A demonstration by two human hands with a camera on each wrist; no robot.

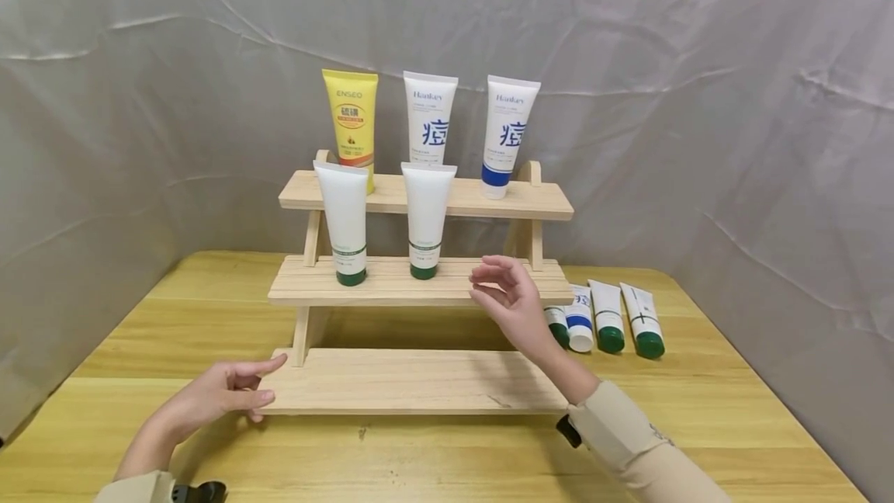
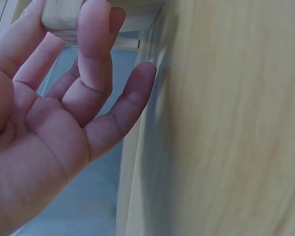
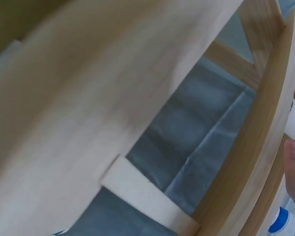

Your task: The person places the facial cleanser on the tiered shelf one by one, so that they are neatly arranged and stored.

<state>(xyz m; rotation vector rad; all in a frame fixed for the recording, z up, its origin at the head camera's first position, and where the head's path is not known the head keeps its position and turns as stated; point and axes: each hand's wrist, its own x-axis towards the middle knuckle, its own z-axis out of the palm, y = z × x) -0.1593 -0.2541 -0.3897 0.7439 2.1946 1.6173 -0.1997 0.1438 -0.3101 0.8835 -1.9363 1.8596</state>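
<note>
A three-tier wooden display stand (image 1: pixel 419 383) is on the table. At the left end of its lowest board, my left hand (image 1: pixel 209 398) grips the board's end between thumb and fingers; the left wrist view shows that board end (image 2: pixel 61 14) against the fingers. Beside the right part of the middle tier hovers my right hand (image 1: pixel 515 309), fingers loosely bent and holding nothing. Left of it, a white tube with a green cap (image 1: pixel 426 216) stands upright, and farther left is a matching white tube (image 1: pixel 345 216).
On the top tier stand a yellow tube (image 1: pixel 355 119), a white-and-blue tube (image 1: pixel 429 119) and another white-and-blue tube (image 1: pixel 508 130). Several tubes lie on the table (image 1: pixel 705 394) at the right, including a green-capped tube (image 1: pixel 642 320). A grey cloth (image 1: pixel 628 45) hangs behind.
</note>
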